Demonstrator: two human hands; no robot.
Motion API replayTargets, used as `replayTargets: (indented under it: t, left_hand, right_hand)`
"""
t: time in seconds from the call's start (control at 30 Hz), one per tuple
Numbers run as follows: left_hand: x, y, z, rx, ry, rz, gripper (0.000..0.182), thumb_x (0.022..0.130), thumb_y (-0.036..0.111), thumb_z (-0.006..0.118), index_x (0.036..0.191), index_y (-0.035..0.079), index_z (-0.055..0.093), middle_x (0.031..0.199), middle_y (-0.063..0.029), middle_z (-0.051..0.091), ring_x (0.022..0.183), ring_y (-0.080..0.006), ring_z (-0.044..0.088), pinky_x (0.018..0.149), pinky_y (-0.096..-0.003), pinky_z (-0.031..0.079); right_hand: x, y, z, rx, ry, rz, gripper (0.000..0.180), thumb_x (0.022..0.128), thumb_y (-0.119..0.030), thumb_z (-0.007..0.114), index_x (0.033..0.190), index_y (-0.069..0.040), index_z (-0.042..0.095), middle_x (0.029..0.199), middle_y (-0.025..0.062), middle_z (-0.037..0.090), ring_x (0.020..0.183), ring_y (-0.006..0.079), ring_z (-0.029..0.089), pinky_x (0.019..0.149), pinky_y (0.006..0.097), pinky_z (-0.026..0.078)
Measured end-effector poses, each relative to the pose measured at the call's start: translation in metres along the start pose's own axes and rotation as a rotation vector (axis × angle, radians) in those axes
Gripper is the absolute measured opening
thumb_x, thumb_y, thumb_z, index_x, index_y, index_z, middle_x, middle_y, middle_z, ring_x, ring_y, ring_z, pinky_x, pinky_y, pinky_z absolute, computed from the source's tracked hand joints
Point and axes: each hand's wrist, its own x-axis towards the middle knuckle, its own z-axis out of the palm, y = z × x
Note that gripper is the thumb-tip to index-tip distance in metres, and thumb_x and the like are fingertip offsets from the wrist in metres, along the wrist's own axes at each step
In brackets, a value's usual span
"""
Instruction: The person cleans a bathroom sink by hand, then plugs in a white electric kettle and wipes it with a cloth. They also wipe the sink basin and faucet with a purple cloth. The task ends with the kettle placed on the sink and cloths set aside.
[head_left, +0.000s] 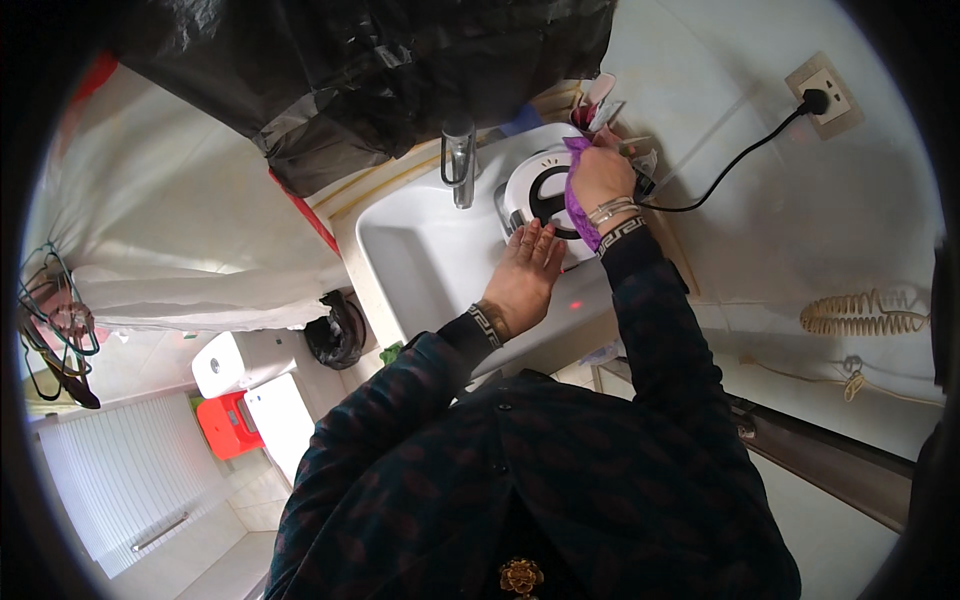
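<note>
A white, round electric appliance (526, 184) with a black ring-shaped part on top is at the right end of the white washbasin (409, 307). Bunched in my right hand (604, 180) is a purple cloth (576, 202), pressed against the appliance's right side. My left hand (525, 281) lies flat with its fingers extended, the tips at the appliance's near edge. Its palm is turned down, and I see nothing held in it. Both hands cover parts of the appliance.
A chrome faucet (459, 165) rises behind the basin. From a wall socket (825, 94), a black power cord (739, 184) runs towards the appliance. A cup (581, 118) with toiletries stands in the back corner. Black plastic sheeting (360, 82) hangs behind the faucet.
</note>
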Motion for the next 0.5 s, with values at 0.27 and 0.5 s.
replayTargets:
  t: [0.27,0.5]
  left_hand:
    - [0.003,0.000,-0.006,-0.055,-0.109,-0.026,0.050,0.081,0.012,0.051,0.127,-0.007,0.050,0.136,-0.0300,0.045,0.131,-0.0450,0.038,0.111,-0.0522,0.026]
    - [0.000,0.002,-0.003,0.030,0.041,0.007,0.048,0.083,0.012,0.048,0.126,-0.008,0.050,0.135,-0.0306,0.046,0.130,-0.0457,0.039,0.110,-0.0540,0.027]
  right_hand:
    - [-0.006,-0.049,0.011,0.269,-0.151,-0.370,0.017,0.082,-0.023,0.060,0.086,-0.010,0.071,0.107,0.0186,0.060,0.092,0.0349,0.063,0.080,0.0447,0.051]
    - [-0.003,-0.010,-0.013,0.018,-0.034,-0.022,0.020,0.084,-0.018,0.056,0.085,-0.005,0.072,0.095,0.0253,0.065,0.080,0.0379,0.066,0.072,0.0452,0.054]
